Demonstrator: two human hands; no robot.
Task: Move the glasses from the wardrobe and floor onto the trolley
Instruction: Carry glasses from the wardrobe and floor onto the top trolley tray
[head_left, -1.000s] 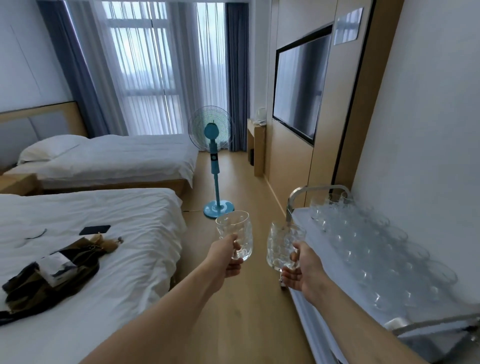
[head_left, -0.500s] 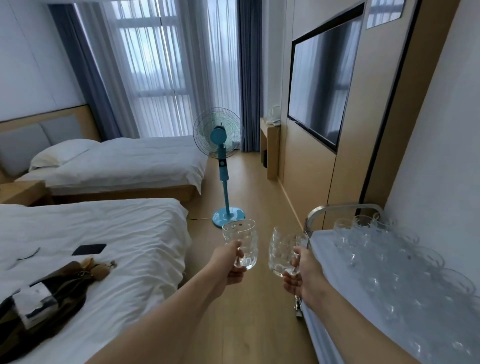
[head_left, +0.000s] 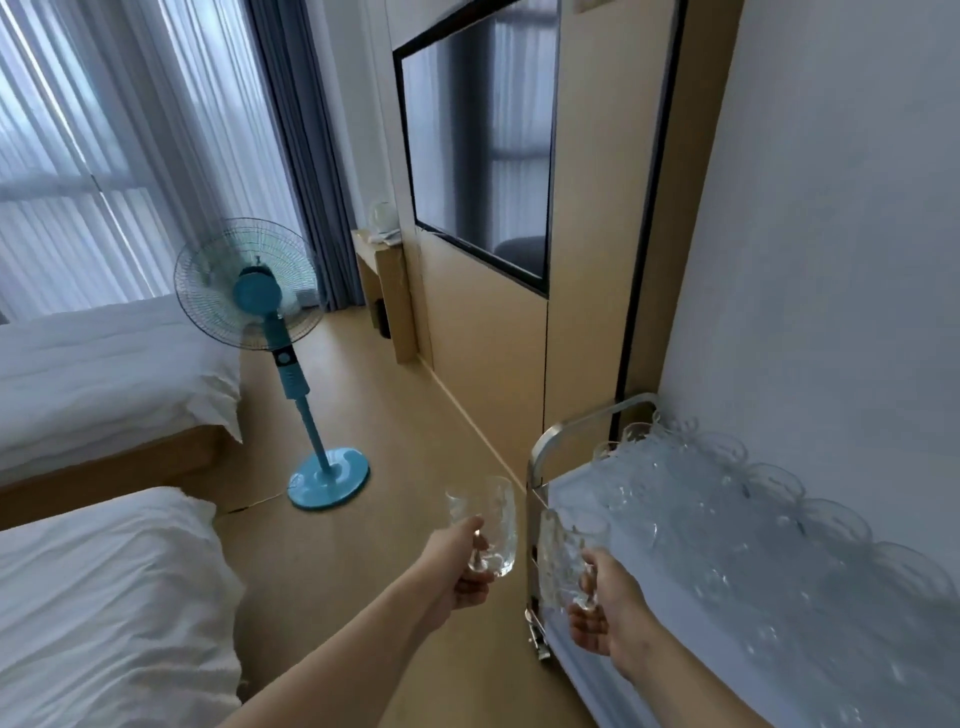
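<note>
Beside the white wall, the trolley (head_left: 582, 480) had drawn closer; left hand (head_left: 457, 564) and right hand (head_left: 605, 616) each gripped a patterned glass, seemingly nearing set-down

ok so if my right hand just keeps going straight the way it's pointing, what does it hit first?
Probably the trolley: your right hand, holding a glass, points up along its near edge toward the metal end rail. Depth is unclear, so it might pass just inside the rail.
</note>
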